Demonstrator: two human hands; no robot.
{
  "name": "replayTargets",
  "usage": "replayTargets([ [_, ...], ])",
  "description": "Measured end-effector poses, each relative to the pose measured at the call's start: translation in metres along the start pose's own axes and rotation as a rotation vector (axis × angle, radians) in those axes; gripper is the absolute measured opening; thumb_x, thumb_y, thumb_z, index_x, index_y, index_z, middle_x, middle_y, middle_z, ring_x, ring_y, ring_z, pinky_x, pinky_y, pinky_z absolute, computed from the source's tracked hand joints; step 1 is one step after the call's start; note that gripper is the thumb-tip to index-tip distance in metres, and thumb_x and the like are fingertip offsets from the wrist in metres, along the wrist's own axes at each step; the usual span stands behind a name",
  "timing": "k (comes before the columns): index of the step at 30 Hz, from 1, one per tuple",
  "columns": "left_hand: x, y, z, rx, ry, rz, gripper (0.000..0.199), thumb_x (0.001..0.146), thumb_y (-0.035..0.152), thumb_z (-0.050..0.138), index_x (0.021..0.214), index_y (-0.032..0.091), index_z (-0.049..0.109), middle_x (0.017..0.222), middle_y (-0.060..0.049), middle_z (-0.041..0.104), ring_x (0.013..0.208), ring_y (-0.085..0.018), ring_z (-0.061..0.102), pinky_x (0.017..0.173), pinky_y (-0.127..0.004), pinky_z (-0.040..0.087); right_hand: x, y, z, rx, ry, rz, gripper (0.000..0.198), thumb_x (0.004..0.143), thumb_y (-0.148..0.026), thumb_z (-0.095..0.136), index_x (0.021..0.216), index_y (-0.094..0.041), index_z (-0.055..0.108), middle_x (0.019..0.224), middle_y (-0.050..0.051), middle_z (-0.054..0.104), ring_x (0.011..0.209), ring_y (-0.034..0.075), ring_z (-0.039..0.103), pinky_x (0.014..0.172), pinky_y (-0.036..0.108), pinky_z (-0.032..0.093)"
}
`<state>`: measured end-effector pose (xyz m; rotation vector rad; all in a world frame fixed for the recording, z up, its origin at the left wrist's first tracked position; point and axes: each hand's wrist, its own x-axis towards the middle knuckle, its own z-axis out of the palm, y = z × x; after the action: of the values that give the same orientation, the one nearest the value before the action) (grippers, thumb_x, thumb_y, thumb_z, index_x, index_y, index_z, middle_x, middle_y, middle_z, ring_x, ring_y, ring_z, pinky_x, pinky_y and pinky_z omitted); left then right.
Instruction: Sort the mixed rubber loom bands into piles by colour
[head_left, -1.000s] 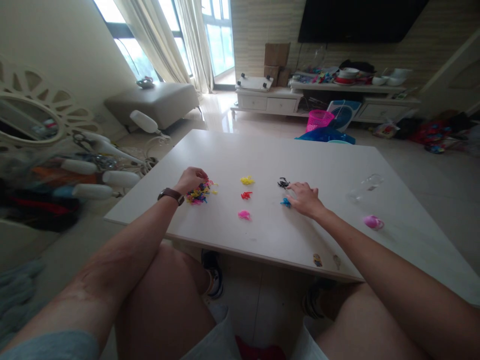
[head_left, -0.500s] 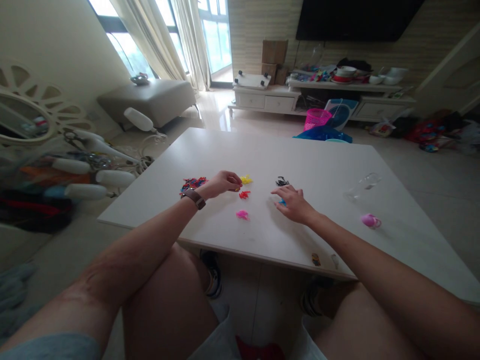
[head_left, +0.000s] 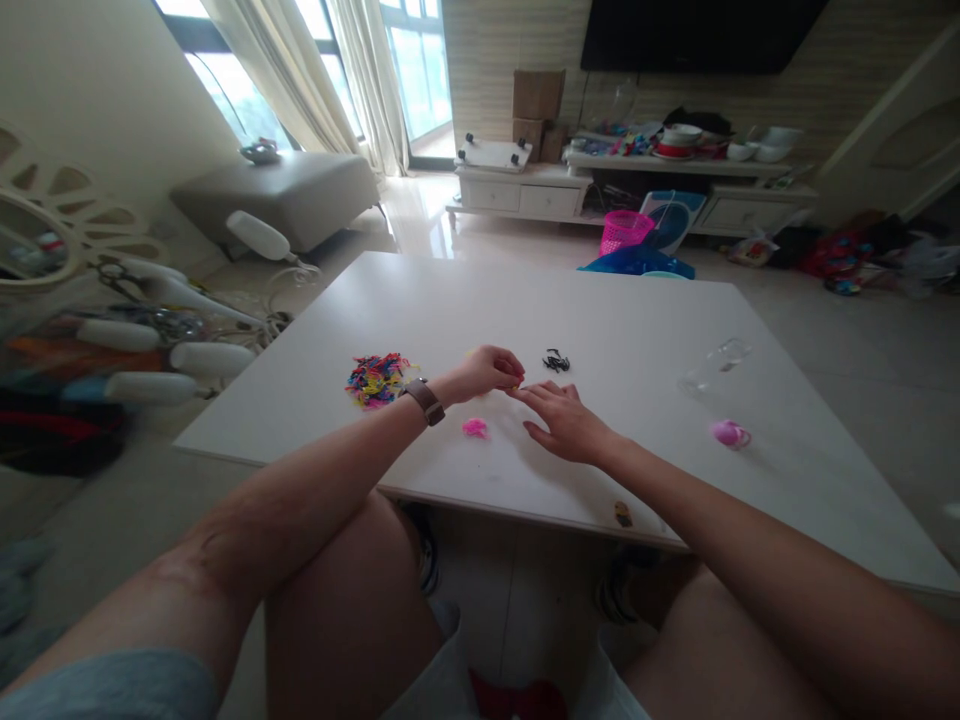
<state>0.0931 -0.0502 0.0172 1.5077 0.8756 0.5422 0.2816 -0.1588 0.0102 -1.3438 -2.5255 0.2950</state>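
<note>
My left hand (head_left: 491,372), with a brown watch on the wrist, hovers over the middle of the white table (head_left: 637,330). Its fingertips are pinched on a small yellowish piece (head_left: 514,388) whose kind I cannot make out. My right hand (head_left: 561,418) is open, fingers stretched toward the left fingertips and apparently touching them; the thumb is apart. Left of both hands lies a mixed pile of small coloured pieces (head_left: 379,380). A pink heap (head_left: 475,428) sits nearer me, and a black heap (head_left: 556,360) lies beyond the right hand. A bit of yellow shows behind the left hand.
On the table's right side lie a clear bottle (head_left: 716,368) and a pink rounded object (head_left: 730,433). A small yellow-brown item (head_left: 623,514) rests by the near edge. Past the far edge are a pink basket (head_left: 626,232) and a blue object (head_left: 645,261).
My left hand has moved right and my right hand slightly left, so their fingertips meet. More of the mixed pile shows; the red heap is now hidden. The view has shifted slightly.
</note>
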Motion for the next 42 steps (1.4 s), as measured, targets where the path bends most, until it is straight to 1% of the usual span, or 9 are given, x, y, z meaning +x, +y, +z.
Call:
replayTargets([
  [5, -0.002, 0.001, 0.002, -0.019, 0.019, 0.0, 0.012, 0.069, 0.007, 0.076, 0.079, 0.01, 0.071, 0.07, -0.005, 0.072, 0.065, -0.011, 0.065, 0.061, -0.021, 0.05, -0.001, 0.002, 0.004, -0.01, -0.006, 0.008, 0.059, 0.096, -0.026, 0.05, 0.154, -0.023, 0.038, 0.14, 0.015, 0.059, 0.128, 0.031, 0.048, 0.096, 0.047, 0.035],
  [9, -0.003, -0.005, -0.002, -0.038, 0.022, -0.011, 0.012, 0.067, 0.007, 0.079, 0.076, 0.011, 0.071, 0.069, -0.005, 0.071, 0.067, -0.013, 0.067, 0.067, -0.025, 0.054, -0.001, 0.002, 0.006, -0.005, -0.014, 0.004, 0.058, 0.096, -0.025, 0.05, 0.152, -0.023, 0.04, 0.141, 0.014, 0.059, 0.127, 0.03, 0.049, 0.096, 0.047, 0.035],
  [15, -0.002, -0.012, -0.004, -0.025, -0.01, 0.003, 0.014, 0.065, 0.007, 0.079, 0.076, 0.011, 0.072, 0.072, -0.005, 0.072, 0.065, -0.012, 0.065, 0.063, -0.024, 0.054, -0.002, 0.003, 0.008, -0.01, -0.012, 0.018, 0.056, 0.096, -0.026, 0.05, 0.151, -0.024, 0.041, 0.143, 0.014, 0.057, 0.127, 0.031, 0.049, 0.096, 0.048, 0.036],
  [21, -0.001, -0.015, -0.005, -0.039, -0.033, 0.006, 0.015, 0.065, 0.006, 0.078, 0.078, 0.01, 0.072, 0.074, -0.007, 0.074, 0.067, -0.013, 0.067, 0.066, -0.025, 0.054, -0.002, 0.004, 0.008, -0.021, -0.009, 0.022, 0.054, 0.096, -0.026, 0.051, 0.15, -0.025, 0.045, 0.146, 0.014, 0.054, 0.128, 0.032, 0.048, 0.096, 0.048, 0.036],
  [27, 0.0, -0.015, -0.003, -0.022, -0.019, 0.002, 0.014, 0.065, 0.007, 0.078, 0.077, 0.011, 0.071, 0.07, -0.005, 0.071, 0.066, -0.013, 0.066, 0.065, -0.025, 0.053, -0.003, 0.004, 0.009, -0.002, 0.001, 0.007, 0.053, 0.096, -0.026, 0.051, 0.149, -0.024, 0.046, 0.143, 0.013, 0.058, 0.127, 0.03, 0.049, 0.095, 0.047, 0.036],
  [31, 0.0, -0.014, -0.008, 0.057, 0.054, -0.019, 0.016, 0.065, 0.013, 0.08, 0.08, 0.012, 0.072, 0.071, -0.004, 0.07, 0.063, -0.012, 0.063, 0.061, -0.025, 0.051, -0.003, 0.003, 0.009, 0.009, 0.008, -0.001, 0.051, 0.096, -0.026, 0.05, 0.147, -0.024, 0.048, 0.143, 0.013, 0.058, 0.126, 0.03, 0.049, 0.095, 0.046, 0.035],
  [34, 0.002, -0.015, -0.018, 0.104, 0.117, 0.003, 0.016, 0.065, 0.014, 0.08, 0.078, 0.012, 0.071, 0.07, -0.004, 0.069, 0.065, -0.014, 0.064, 0.063, -0.026, 0.051, -0.002, 0.003, 0.008, 0.011, 0.016, -0.001, 0.049, 0.096, -0.026, 0.05, 0.145, -0.023, 0.05, 0.142, 0.013, 0.059, 0.126, 0.03, 0.05, 0.095, 0.046, 0.035],
  [38, 0.006, -0.022, -0.04, 0.345, 0.196, 0.056, 0.013, 0.063, 0.013, 0.077, 0.075, 0.014, 0.071, 0.067, -0.003, 0.067, 0.063, -0.014, 0.062, 0.06, -0.025, 0.048, -0.002, 0.003, 0.008, 0.002, 0.016, 0.002, 0.046, 0.096, -0.026, 0.05, 0.141, -0.022, 0.053, 0.14, 0.014, 0.06, 0.125, 0.03, 0.051, 0.094, 0.045, 0.035],
  [42, 0.009, -0.035, -0.055, 0.521, 0.219, 0.047, 0.013, 0.063, 0.016, 0.076, 0.075, 0.016, 0.073, 0.069, -0.003, 0.069, 0.063, -0.014, 0.061, 0.057, -0.024, 0.045, -0.002, 0.004, 0.008, -0.013, 0.015, 0.004, 0.044, 0.095, -0.026, 0.05, 0.139, -0.021, 0.054, 0.139, 0.014, 0.061, 0.124, 0.03, 0.052, 0.093, 0.045, 0.035],
])
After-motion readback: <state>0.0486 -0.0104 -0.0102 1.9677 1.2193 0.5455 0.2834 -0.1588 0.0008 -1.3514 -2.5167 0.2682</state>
